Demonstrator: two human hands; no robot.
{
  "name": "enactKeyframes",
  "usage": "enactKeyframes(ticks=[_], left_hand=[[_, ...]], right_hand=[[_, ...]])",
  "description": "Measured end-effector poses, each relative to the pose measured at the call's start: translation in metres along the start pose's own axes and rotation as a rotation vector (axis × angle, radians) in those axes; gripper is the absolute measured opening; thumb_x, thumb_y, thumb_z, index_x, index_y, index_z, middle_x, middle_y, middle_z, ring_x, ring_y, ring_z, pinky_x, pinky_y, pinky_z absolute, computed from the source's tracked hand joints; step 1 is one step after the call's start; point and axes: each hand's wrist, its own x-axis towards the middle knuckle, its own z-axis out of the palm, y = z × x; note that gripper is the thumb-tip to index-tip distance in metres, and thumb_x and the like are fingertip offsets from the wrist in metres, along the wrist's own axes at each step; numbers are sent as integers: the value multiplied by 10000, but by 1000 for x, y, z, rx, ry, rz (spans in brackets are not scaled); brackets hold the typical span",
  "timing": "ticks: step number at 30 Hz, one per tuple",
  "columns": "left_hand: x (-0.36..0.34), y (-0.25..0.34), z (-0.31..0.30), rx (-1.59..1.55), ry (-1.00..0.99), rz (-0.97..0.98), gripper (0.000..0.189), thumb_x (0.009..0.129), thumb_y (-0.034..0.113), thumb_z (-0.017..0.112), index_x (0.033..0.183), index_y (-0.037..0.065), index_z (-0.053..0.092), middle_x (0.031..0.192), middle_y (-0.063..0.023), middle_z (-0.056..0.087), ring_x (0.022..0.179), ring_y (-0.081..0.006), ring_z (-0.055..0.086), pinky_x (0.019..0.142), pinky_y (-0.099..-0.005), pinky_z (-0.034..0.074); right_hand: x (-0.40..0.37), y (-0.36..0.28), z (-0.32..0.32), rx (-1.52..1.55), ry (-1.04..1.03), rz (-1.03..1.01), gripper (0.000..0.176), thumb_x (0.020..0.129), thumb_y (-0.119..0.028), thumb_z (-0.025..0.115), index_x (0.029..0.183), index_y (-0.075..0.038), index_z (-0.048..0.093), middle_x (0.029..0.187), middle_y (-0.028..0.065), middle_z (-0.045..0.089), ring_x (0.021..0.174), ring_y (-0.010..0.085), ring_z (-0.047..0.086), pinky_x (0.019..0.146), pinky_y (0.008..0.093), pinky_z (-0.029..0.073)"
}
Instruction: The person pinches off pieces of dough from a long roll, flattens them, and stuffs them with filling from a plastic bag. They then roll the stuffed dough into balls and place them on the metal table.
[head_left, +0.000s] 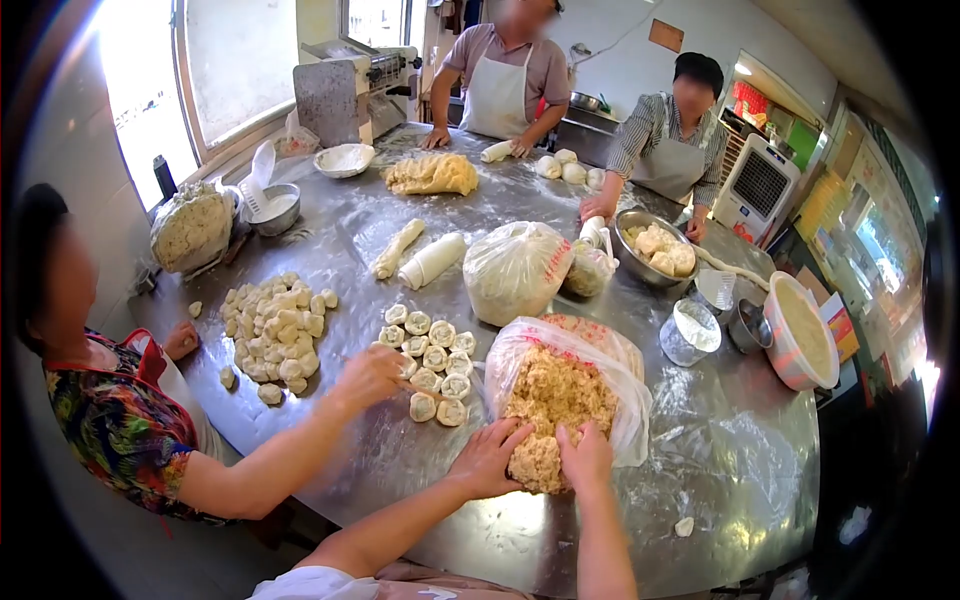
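A clear plastic bag (pixel 632 412) with red print lies open on the metal table, holding a big mass of tan, crumbly filling (pixel 562 392). At the near edge of that mass, my left hand (pixel 486 462) presses its fingers against the left side of a crumbly lump (pixel 535 466). My right hand (pixel 587 460) grips the same lump from the right, thumb on top. Both hands are closed around it, and some fingertips are hidden. Just left of the bag sit several small filled dough rounds (pixel 427 381), with a co-worker's hand (pixel 372 377) reaching over them.
Dough pieces (pixel 275 325) are piled at left beside a co-worker. A tied bag (pixel 515 272) stands behind the filling. To the right are a white floury tub (pixel 690 332), a metal cup (pixel 749 326) and a large plastic tub (pixel 800 332). Two people work across the table.
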Motion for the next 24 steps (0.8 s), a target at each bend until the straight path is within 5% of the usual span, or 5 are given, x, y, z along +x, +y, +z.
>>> enactKeyframes(ticks=[5, 15, 21, 24], left_hand=[[-1, -3, 2, -24, 28, 32, 982, 627, 361, 824, 1453, 188, 321, 1427, -139, 360, 1331, -333, 352, 1099, -446, 293], [0, -14, 4, -273, 86, -91, 879, 598, 153, 722, 1413, 178, 394, 1408, -145, 424, 1308, -344, 389, 1101, -416, 307], [3, -9, 7, -294, 93, -125, 870, 588, 87, 676, 1407, 152, 391, 1410, -159, 413, 1328, -349, 359, 1110, -410, 293], [3, -11, 13, -423, 120, -110, 874, 589, 84, 671, 1412, 126, 378, 1434, -178, 368, 1347, -359, 323, 1124, -405, 266]], right_hand=[[-15, 3, 9, 59, 106, -175, 386, 837, -346, 681, 945, 18, 612, 930, 250, 643, 910, 414, 600, 814, 463, 464], [-46, -17, 32, 167, 122, -5, 408, 894, -401, 585, 1050, -24, 578, 1056, 212, 605, 962, 387, 591, 833, 447, 472], [-46, -10, 31, 220, 132, -15, 360, 888, -326, 612, 1048, -6, 571, 1129, 265, 548, 1052, 420, 530, 903, 450, 435], [-46, 1, 30, 119, 381, -201, 354, 884, -290, 622, 1066, 9, 566, 1176, 287, 513, 1107, 433, 493, 953, 446, 409]])
